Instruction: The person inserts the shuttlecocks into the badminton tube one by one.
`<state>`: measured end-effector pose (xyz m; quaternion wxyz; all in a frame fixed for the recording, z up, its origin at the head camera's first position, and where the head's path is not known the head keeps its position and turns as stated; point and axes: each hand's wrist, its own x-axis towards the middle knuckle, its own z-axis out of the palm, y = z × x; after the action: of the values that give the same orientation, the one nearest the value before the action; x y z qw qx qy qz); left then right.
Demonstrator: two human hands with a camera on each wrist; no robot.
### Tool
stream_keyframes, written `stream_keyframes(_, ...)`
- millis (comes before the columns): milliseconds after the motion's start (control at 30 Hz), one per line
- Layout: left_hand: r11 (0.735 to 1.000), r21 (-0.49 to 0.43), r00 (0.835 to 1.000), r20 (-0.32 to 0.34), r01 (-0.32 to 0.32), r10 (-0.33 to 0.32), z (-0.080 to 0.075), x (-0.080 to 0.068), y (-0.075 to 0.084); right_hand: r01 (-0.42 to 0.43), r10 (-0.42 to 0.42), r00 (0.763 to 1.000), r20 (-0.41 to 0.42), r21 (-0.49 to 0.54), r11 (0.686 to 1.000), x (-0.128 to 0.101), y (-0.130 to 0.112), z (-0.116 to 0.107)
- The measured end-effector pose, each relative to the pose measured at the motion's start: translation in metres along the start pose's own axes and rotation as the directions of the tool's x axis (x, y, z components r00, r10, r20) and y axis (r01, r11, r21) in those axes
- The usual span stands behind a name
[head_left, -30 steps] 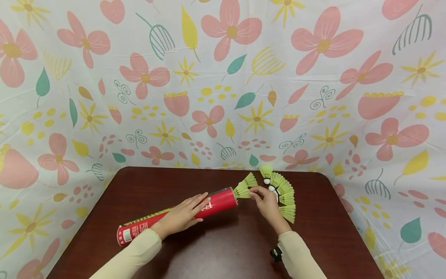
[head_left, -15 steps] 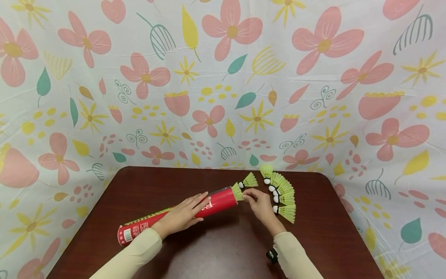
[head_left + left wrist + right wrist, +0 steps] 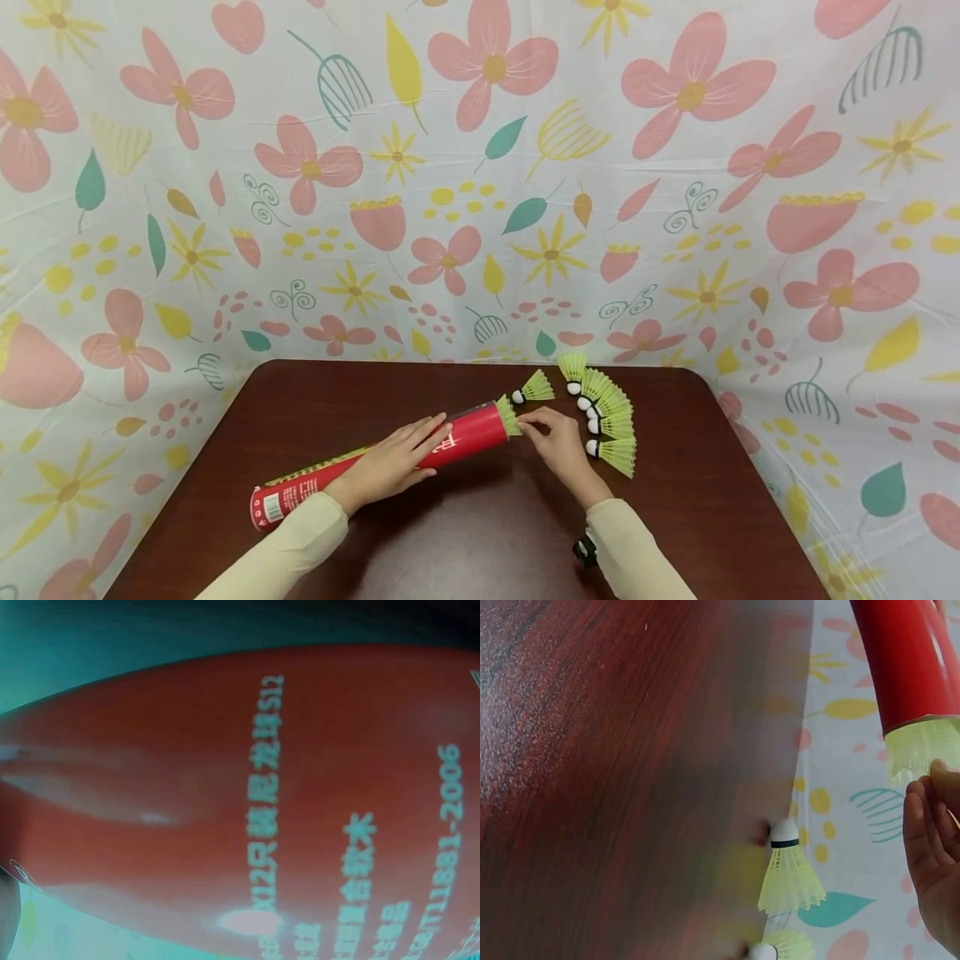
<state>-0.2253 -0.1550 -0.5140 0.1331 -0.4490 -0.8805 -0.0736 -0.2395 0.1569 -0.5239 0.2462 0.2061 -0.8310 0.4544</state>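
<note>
Right, left hand point(image 3: 390, 463) flat on tube point(image 3: 375, 463), fingers straight; right hand point(image 3: 558, 446) pinching shuttlecock point(image 3: 508, 414) skirt at tube mouth. Light, crushable: grip skirt edge gently.

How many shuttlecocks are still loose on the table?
5 visible: one just beyond the red tube's mouth, four fanned in a row beside the right hand. A sixth sticks out of the tube; others inside may be hidden.

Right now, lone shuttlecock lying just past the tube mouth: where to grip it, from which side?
Pinch the lone shuttlecock by its white cork tip, coming from above and the left. It lies on its side on the table, cork toward the red tube, skirt flaring away. The cork is firm; the thin yellow skirt would likely crush.
</note>
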Motion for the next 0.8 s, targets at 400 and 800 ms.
stream_keyframes(400,0.999,0.021,0.999,-0.027,-0.035,0.035,0.002,0.002,0.003,-0.062,0.060,0.997,0.046,0.041,0.997,-0.002,-0.003,0.006)
stream_keyframes(800,0.999,0.023,0.998,-0.045,-0.035,0.036,0.005,0.002,0.002,-0.044,0.039,0.997,0.064,0.077,0.996,-0.003,-0.007,0.012)
